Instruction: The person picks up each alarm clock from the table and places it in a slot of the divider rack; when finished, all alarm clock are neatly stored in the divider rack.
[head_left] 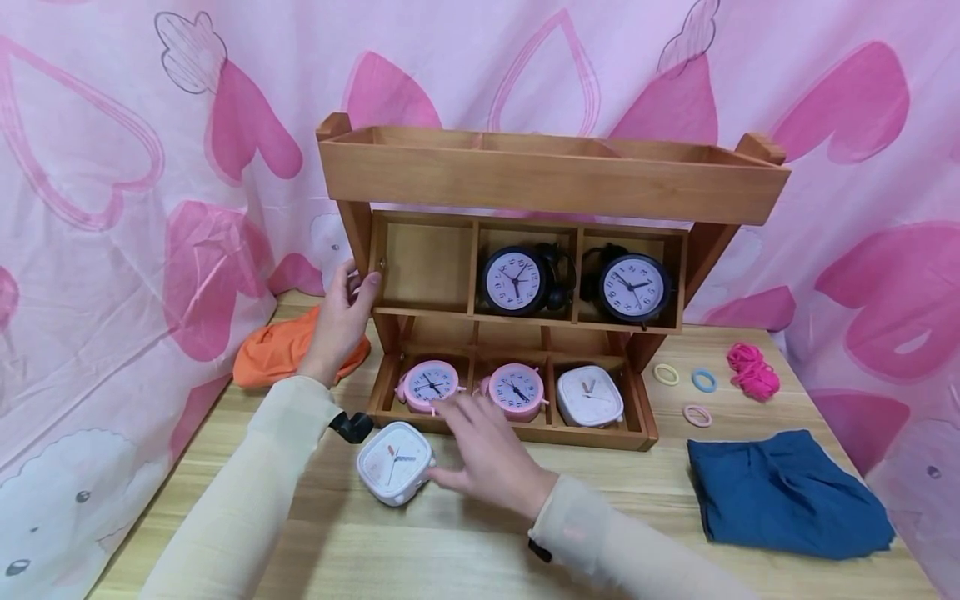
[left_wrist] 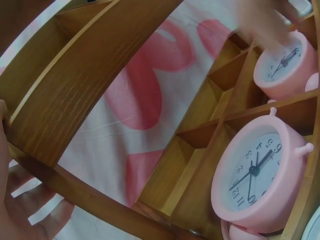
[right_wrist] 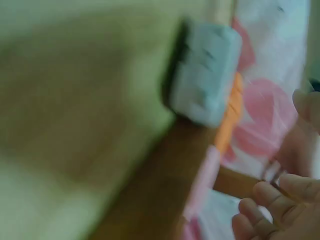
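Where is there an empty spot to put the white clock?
The middle shelf's left cubby, beside the two black clocks, is bare. So is the tabletop between the rack and the blue cloth. The bottom row is full.

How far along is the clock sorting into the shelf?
Done: five clocks sit in shelf compartments. In hand: left hand grips the shelf's side; right hand touches the white clock on the table. Left: that clock; the middle-left compartment is empty.
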